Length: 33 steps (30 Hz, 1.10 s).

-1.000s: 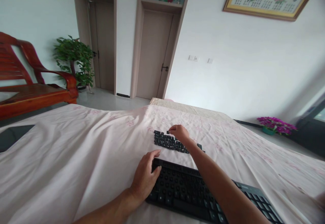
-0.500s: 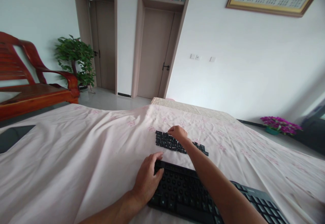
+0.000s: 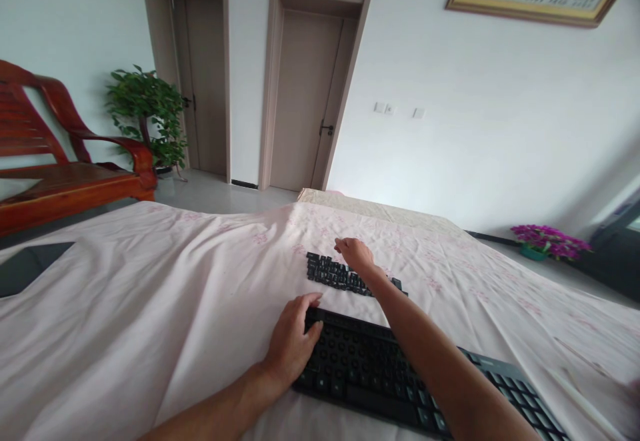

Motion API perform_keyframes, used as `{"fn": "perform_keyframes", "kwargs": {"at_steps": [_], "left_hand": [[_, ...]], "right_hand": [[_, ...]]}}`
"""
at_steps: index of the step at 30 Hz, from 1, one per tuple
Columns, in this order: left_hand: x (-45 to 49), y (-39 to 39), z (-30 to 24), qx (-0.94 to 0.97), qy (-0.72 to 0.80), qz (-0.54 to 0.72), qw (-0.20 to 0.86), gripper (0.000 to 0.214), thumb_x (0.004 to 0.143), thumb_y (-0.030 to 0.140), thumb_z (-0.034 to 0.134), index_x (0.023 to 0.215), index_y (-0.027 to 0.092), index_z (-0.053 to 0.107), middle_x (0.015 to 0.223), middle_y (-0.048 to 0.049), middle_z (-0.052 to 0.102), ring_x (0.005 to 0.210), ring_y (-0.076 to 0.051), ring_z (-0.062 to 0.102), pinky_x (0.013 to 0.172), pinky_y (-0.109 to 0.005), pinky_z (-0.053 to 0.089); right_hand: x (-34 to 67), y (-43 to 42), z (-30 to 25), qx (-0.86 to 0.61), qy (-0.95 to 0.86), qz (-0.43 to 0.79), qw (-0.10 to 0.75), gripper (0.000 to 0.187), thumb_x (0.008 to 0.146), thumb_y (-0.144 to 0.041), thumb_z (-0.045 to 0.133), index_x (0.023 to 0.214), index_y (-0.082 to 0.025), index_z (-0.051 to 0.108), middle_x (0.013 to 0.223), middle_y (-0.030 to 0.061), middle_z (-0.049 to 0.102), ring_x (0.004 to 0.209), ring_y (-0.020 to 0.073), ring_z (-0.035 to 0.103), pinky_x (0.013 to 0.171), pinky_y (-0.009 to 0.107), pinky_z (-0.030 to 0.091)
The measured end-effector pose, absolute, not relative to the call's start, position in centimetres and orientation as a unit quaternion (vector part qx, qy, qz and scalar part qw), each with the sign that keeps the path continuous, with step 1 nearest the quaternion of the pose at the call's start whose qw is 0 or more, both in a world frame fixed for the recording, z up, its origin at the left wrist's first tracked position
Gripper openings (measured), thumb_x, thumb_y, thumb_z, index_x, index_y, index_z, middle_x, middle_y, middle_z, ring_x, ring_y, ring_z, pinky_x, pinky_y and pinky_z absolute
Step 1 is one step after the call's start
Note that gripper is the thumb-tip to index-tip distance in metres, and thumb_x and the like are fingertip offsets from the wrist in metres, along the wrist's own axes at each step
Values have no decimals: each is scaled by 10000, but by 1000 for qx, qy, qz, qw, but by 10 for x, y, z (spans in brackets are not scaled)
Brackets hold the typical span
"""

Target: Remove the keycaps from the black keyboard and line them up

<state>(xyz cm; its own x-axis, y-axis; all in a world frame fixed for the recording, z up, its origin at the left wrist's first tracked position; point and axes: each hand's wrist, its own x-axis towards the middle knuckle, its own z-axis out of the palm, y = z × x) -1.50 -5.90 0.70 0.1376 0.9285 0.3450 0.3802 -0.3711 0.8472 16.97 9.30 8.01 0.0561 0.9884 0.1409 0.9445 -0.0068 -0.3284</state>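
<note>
A black keyboard (image 3: 357,397) lies on the pink cloth with many of its keycaps off, leaving bare key posts. My left hand (image 3: 290,337) grips its far left corner, thumb on top and fingers along the edge. Beyond the keyboard, loose black keycaps (image 3: 325,271) lie close together in rows. My right hand (image 3: 354,254) is just over the far edge of these rows, fingers pinched together. Whatever is between those fingertips is too small or hidden to make out. My right forearm covers part of the keyboard and some keycaps.
The flowered pink cloth (image 3: 225,307) has folds across it. A dark flat panel (image 3: 30,267) lies at the left edge. A thin stick-like thing (image 3: 583,354) is at the right. Beyond stand a wooden chair (image 3: 75,167) and potted plants.
My right hand has lifted slightly away from the keycap rows and shifted a little to the right. My left hand keeps its hold on the keyboard corner.
</note>
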Motion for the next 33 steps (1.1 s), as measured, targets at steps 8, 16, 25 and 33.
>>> {"fn": "perform_keyframes", "kwargs": {"at_steps": [8, 16, 25, 33], "left_hand": [[-16, -70, 18, 769, 410, 451, 193, 302, 803, 128, 514, 1081, 216, 594, 1057, -45, 620, 1033, -209, 522, 949, -376, 402], [-11, -88, 25, 799, 370, 386, 275, 237, 841, 135, 477, 1007, 213, 628, 953, -27, 612, 866, -154, 565, 827, -282, 448], [-7, -90, 24, 829, 341, 349, 274, 186, 848, 188, 539, 971, 237, 670, 911, -17, 629, 892, -162, 562, 832, -273, 425], [-5, -88, 27, 867, 313, 279, 270, 115, 826, 284, 589, 799, 214, 675, 835, -11, 632, 837, -173, 552, 787, -280, 407]], "right_hand": [[174, 0, 104, -547, -757, 133, 331, 493, 940, -485, 308, 854, -199, 701, 757, 25, 680, 699, 141, 609, 684, 245, 431], [187, -98, 81, -518, -695, 299, 398, 264, 881, -410, 497, 910, -175, 613, 845, 44, 682, 654, 125, 597, 560, 217, 467], [185, -125, 68, -457, -756, 279, 377, 424, 970, -415, 346, 877, -179, 686, 803, 38, 635, 733, 136, 589, 678, 231, 488], [180, -125, 59, -431, -783, 253, 370, 424, 978, -373, 347, 816, -179, 687, 801, 40, 638, 774, 140, 603, 745, 236, 467]]}}
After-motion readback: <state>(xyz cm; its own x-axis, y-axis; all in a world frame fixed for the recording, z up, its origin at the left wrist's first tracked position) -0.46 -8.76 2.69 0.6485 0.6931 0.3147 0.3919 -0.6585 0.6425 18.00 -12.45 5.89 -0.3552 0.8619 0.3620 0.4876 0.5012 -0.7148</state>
